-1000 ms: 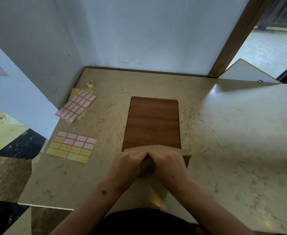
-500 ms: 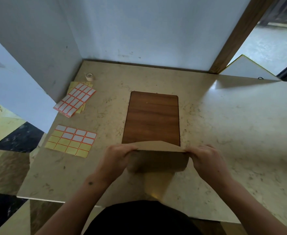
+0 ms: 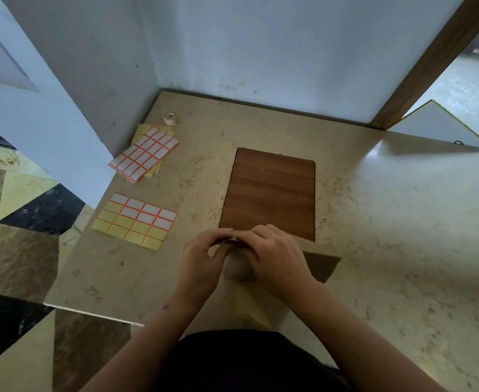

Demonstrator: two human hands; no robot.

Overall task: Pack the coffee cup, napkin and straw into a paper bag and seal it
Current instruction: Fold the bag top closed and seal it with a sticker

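A beige marbled stone counter (image 3: 402, 222) fills most of the view. Set into it, just above centre, lies a dark wood-grain rectangular panel (image 3: 269, 193) with rounded far corners. At twelve o'clock a pale blue-white wall (image 3: 261, 52) meets the counter's far edge, scuffed near its base; a second wall face (image 3: 91, 66) turns the corner at ten o'clock. A brown wooden post (image 3: 430, 60) slants up at one o'clock, with a bright greyish floor (image 3: 470, 89) beyond it at two o'clock. Light glares on the counter near two o'clock. At eight o'clock the floor (image 3: 14, 250) shows black, tan and cream triangular tiles.
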